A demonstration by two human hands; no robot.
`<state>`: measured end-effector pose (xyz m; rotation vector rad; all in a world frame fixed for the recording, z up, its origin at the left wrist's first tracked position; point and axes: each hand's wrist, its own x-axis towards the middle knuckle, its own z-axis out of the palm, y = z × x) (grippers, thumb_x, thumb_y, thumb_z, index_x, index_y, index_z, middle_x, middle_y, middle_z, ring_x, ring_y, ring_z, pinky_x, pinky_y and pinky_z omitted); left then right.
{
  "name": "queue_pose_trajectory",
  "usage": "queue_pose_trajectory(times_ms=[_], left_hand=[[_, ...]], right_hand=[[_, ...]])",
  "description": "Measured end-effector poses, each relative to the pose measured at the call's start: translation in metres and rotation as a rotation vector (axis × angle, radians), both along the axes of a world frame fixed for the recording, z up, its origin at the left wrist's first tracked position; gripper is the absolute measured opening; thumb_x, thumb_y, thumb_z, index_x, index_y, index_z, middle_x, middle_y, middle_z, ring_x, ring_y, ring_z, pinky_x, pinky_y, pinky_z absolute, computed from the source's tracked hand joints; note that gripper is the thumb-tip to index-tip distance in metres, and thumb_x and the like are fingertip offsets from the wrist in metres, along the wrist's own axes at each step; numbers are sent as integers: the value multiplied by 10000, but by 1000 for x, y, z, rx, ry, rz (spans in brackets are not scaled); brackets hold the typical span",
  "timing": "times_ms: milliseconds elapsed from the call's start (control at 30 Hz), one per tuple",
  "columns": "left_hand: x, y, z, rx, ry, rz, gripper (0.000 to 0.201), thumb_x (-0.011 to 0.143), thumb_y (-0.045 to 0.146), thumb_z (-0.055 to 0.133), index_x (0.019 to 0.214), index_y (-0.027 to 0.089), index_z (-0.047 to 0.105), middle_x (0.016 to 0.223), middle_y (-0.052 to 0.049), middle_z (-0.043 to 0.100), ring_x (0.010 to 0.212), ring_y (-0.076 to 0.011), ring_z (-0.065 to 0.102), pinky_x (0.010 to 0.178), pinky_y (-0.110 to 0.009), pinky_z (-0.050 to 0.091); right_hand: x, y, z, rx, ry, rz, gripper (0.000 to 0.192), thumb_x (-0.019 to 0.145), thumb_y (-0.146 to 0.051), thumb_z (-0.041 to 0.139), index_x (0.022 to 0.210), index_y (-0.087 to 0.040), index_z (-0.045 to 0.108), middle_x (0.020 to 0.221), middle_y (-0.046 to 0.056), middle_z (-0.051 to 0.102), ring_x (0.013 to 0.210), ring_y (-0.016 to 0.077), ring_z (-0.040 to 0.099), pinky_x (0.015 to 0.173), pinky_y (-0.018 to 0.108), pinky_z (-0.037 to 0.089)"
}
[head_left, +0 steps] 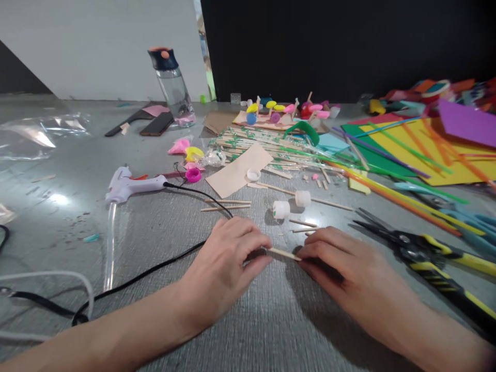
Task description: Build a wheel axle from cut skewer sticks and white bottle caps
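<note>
**Thin stick pinched between both hands**

Nearest on the grey worktop (248,320), left hand (228,258) and right hand (341,263) each have fingers clamped on one end of a thin wooden stick (284,253). Bare surface lies around them; black-and-yellow cutters (422,253) sit right, glue gun (127,185) far left, paper sheets (426,150) beyond.

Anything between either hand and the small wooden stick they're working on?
Nothing visible. The left hand and right hand each pinch an end of the wooden stick, with only bare table under it. The white caps lie beyond, apart.
</note>
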<state>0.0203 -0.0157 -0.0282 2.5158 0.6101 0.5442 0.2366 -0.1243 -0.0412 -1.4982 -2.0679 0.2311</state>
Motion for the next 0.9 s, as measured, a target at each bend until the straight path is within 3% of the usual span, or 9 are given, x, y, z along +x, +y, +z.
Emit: queue_pose_trajectory(times_ms=[100, 233, 433, 600, 733, 900], left_hand=[[-2, 0, -1, -12, -17, 5, 168, 924, 182, 686, 1091, 182, 673, 983, -25, 651, 980, -212, 578, 869, -383, 399], [-3, 0, -1, -72, -26, 3, 63, 942, 178, 660, 989, 195, 699, 919, -8, 655, 936, -196, 587, 847, -370, 400], [-2, -2, -2, -131, -89, 43, 174, 910, 224, 711, 1079, 186, 697, 1005, -36, 655, 972, -199, 585, 876, -358, 419], [0, -4, 2, -285, -135, 40, 42, 908, 204, 703, 937, 203, 733, 893, -1, 659, 907, -167, 594, 862, -323, 420], [3, -6, 10, -450, -186, 54, 103, 898, 192, 697, 798, 188, 721, 782, 21, 649, 816, -138, 601, 784, -285, 429], [4, -8, 15, -553, -207, 53, 108, 880, 189, 700, 774, 181, 718, 749, 25, 638, 768, -122, 593, 720, -262, 429]], right_hand=[[-1, -2, 5, -32, 100, -26, 132, 979, -98, 549, 955, -205, 622, 921, 4, 592, 824, 143, 563, 680, 291, 453], [-1, -3, 13, -140, 253, -86, 132, 977, -169, 545, 888, -233, 619, 846, -27, 606, 731, 114, 578, 597, 249, 459], [3, -9, 21, -154, 285, -182, 115, 981, -272, 570, 882, -259, 628, 846, -33, 620, 745, 114, 589, 639, 228, 473], [4, -15, 23, -239, 391, -253, 117, 954, -344, 600, 873, -269, 638, 857, -28, 638, 791, 133, 592, 637, 204, 485], [4, -17, 22, -350, 487, -281, 186, 949, -422, 600, 870, -259, 646, 842, -16, 631, 742, 136, 575, 595, 200, 486], [4, -18, 18, -439, 580, -346, 229, 943, -485, 617, 898, -262, 648, 847, -14, 611, 717, 127, 553, 564, 194, 454]])
